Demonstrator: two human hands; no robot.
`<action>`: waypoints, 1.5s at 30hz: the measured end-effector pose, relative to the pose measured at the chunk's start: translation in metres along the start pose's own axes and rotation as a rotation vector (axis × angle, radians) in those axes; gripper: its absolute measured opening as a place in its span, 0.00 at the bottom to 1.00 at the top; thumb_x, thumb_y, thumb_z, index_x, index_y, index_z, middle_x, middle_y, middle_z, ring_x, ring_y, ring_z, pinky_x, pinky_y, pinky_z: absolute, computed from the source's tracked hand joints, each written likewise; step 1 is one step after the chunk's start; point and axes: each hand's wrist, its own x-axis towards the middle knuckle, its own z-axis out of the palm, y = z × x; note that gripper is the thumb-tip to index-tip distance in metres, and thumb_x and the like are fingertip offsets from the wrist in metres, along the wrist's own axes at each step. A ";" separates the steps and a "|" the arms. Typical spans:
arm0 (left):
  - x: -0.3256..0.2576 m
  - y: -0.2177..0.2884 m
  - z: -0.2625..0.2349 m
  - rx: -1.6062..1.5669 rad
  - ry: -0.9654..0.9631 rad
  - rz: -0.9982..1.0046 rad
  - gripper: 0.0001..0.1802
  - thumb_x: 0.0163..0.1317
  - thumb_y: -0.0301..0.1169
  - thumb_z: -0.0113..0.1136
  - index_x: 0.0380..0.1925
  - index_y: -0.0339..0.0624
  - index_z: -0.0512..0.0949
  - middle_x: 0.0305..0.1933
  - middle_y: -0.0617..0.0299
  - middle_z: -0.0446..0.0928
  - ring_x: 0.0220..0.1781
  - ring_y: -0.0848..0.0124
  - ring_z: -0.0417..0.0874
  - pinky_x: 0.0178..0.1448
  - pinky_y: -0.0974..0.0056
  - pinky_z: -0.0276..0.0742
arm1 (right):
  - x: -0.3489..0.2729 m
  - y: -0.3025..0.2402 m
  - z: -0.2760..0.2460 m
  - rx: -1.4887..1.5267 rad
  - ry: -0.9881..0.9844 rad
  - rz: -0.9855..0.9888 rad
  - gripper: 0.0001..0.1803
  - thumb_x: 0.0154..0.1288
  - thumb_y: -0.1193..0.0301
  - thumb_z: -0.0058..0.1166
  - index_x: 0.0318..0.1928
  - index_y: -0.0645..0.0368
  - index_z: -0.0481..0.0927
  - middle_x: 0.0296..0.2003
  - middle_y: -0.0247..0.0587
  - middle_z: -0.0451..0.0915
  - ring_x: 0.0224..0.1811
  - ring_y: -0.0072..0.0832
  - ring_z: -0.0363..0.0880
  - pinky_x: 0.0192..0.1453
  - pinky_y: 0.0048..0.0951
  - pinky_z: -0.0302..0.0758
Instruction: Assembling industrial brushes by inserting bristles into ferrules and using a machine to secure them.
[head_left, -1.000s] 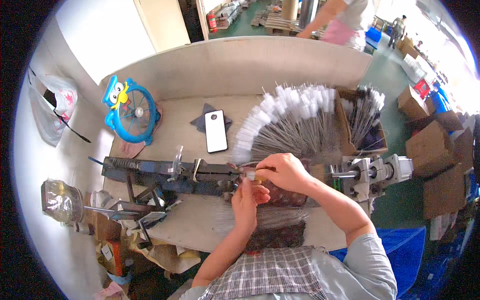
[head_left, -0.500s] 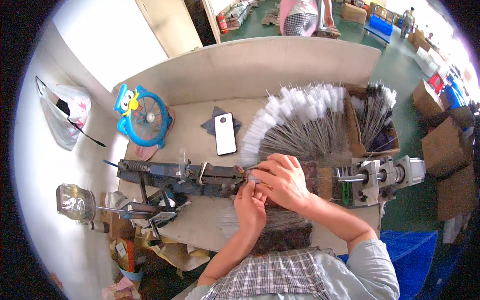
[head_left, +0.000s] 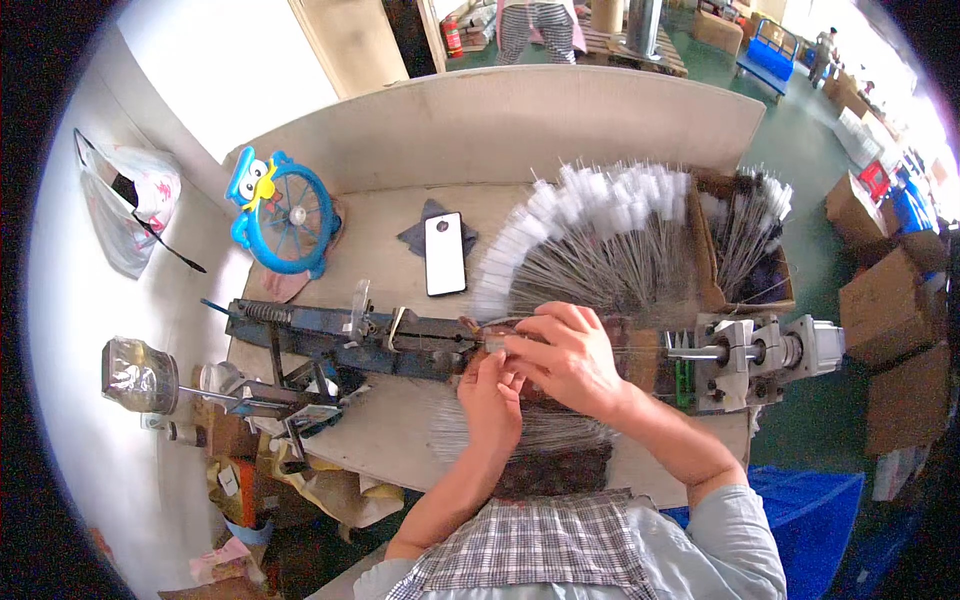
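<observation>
Over the middle of a long dark metal rig (head_left: 400, 345), my two hands meet with their fingertips together. My left hand (head_left: 490, 408) comes from below, thumb and fingers pinched on a small whitish piece (head_left: 495, 343). From the right, my right hand (head_left: 575, 365) pinches at the same piece, covering much of it. Whether it is a tuft of bristles I cannot tell. Thin wires run right from my fingers to the metal spindle (head_left: 695, 353) of a motor (head_left: 822, 345). Just beyond my hands lie many twisted-wire brushes (head_left: 590, 235) with white bristle heads, fanned out.
A box (head_left: 712, 270) of more brushes stands at the right. Further left are a white phone (head_left: 445, 255) on a dark cloth and a blue toy-shaped fan (head_left: 288, 220). A jar-like lamp (head_left: 140, 376) sticks out at the left. Fine wires (head_left: 465, 430) lie near my body.
The view has shifted slightly. My hands stay together on the rig, with small finger movements around the whitish piece. In the background, a person has moved left.
</observation>
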 end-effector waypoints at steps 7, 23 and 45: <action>-0.003 -0.001 -0.005 -0.149 -0.026 -0.040 0.05 0.60 0.27 0.52 0.35 0.40 0.73 0.41 0.62 0.76 0.43 0.71 0.77 0.49 0.66 0.71 | 0.001 -0.003 0.005 0.003 -0.025 0.025 0.16 0.42 0.66 0.64 0.37 0.50 0.83 0.36 0.30 0.79 0.44 0.32 0.74 0.46 0.34 0.70; -0.002 -0.001 0.001 -0.046 0.015 -0.025 0.05 0.59 0.23 0.53 0.36 0.40 0.72 0.39 0.61 0.76 0.40 0.73 0.78 0.49 0.65 0.72 | -0.007 -0.002 0.003 -0.011 0.022 0.059 0.17 0.39 0.68 0.64 0.36 0.52 0.82 0.37 0.30 0.79 0.43 0.31 0.75 0.45 0.33 0.70; 0.002 0.000 -0.002 -0.059 -0.035 -0.044 0.20 0.63 0.44 0.47 0.43 0.38 0.71 0.44 0.56 0.75 0.45 0.63 0.77 0.54 0.57 0.72 | -0.007 -0.002 -0.020 -0.163 -0.093 0.097 0.10 0.45 0.66 0.58 0.32 0.52 0.81 0.31 0.31 0.77 0.39 0.30 0.74 0.45 0.33 0.68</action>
